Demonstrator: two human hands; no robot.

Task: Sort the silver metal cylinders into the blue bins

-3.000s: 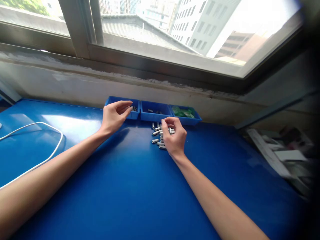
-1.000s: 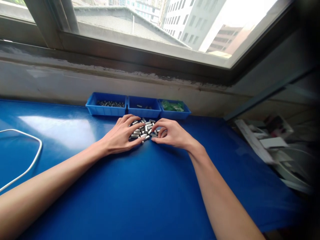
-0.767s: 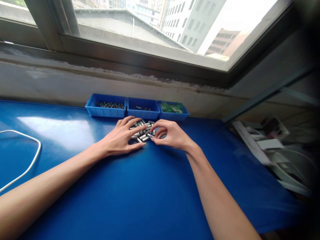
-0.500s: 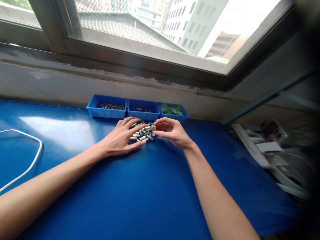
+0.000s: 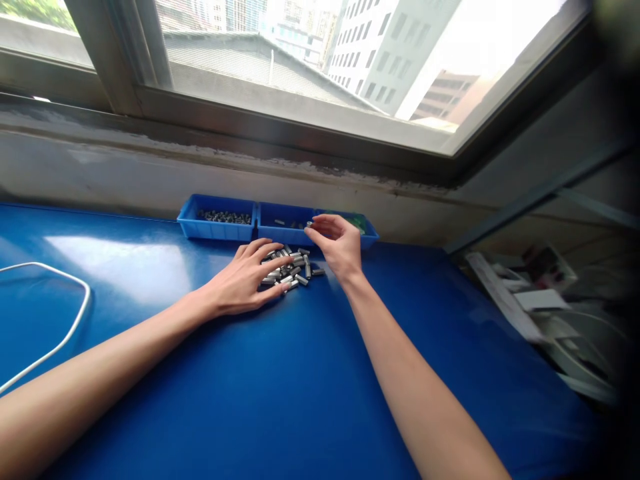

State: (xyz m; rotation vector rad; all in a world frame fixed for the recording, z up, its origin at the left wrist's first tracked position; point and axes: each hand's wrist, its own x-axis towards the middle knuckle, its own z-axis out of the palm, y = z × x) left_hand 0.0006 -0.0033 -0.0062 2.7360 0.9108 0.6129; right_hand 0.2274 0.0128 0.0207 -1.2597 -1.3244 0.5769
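Observation:
Short silvery metal pieces lie in a loose pile (image 5: 296,272) on the blue table. My left hand (image 5: 245,277) rests over the pile's left side with its fingers spread, hiding part of it. My right hand (image 5: 337,243) is raised behind and right of the pile, pinching a small metal piece (image 5: 309,225) between thumb and fingertips. That piece is at the front edge of the middle blue bin (image 5: 285,234), which has a few pieces inside. Many small metal parts fill the bottom of the left bin (image 5: 217,230).
The right bin (image 5: 370,237) holds green material, partly hidden by my right hand. A white cable (image 5: 83,303) curves over the table at the left. Behind the bins are a wall and window frame. Blurred equipment (image 5: 545,293) stands beyond the table's right side.
My right hand has moved from the pile up to the middle bin with a metal piece in its fingers. My left hand has stayed on the pile. The view has shifted slightly.

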